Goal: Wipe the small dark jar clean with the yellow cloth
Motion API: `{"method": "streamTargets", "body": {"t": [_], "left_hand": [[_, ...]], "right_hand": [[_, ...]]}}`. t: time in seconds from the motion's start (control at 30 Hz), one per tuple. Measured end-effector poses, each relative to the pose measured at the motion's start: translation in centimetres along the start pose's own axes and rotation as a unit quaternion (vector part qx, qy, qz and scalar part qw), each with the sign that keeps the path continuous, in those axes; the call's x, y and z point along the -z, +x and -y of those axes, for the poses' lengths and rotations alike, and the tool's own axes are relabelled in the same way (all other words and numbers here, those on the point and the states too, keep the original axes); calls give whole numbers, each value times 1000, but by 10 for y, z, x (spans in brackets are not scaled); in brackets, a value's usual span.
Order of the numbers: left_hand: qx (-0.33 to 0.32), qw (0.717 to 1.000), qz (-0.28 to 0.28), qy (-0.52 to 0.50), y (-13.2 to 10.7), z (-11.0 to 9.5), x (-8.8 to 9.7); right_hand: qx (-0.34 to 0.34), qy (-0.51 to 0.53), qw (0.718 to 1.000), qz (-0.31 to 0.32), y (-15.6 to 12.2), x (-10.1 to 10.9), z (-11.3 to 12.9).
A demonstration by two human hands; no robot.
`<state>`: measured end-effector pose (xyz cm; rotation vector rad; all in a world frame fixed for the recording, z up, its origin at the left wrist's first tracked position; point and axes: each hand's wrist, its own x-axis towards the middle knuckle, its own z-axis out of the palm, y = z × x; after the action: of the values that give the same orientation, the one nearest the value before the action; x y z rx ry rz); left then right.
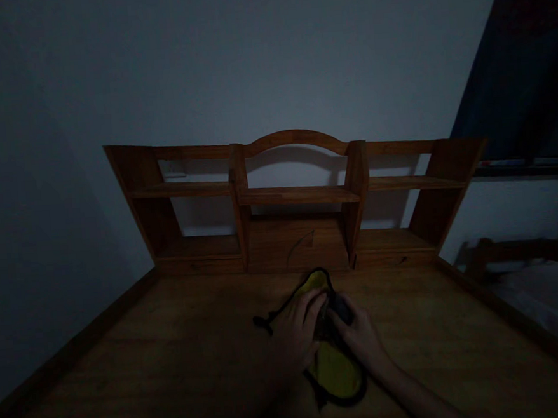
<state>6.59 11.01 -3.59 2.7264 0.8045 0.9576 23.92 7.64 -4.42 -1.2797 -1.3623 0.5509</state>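
Note:
On the wooden desk lies a dark-edged pouch (339, 371), spread open so that its yellow lining shows at both ends. Black straps or tabs stick out from its left side. My right hand (360, 336) is closed around a dark rounded object (342, 309) at the pouch's middle; the dim light hides what kind of thing it is. My left hand (300, 327) reaches over the pouch from the left, its fingers bent and close together near the same spot. Whatever lies between the left fingertips is too dark to name.
A wooden shelf unit (298, 196) with several compartments stands at the back of the desk (175, 363), against a pale wall. A thin dark cord or wire (299, 241) shows in its middle section. Raised edges border the desk on both sides. Dark cloth (521, 84) hangs at right.

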Motion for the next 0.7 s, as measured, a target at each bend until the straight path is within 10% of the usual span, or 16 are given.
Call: {"method": "streamTargets", "body": {"t": [0.37, 0.7], "left_hand": [[65, 995, -40, -59, 0, 10, -10], [87, 978, -150, -117, 2, 14, -10]], "right_hand": [[13, 45, 998, 49, 1, 4, 0], [-114, 130, 981, 90, 0, -1, -11]]}}
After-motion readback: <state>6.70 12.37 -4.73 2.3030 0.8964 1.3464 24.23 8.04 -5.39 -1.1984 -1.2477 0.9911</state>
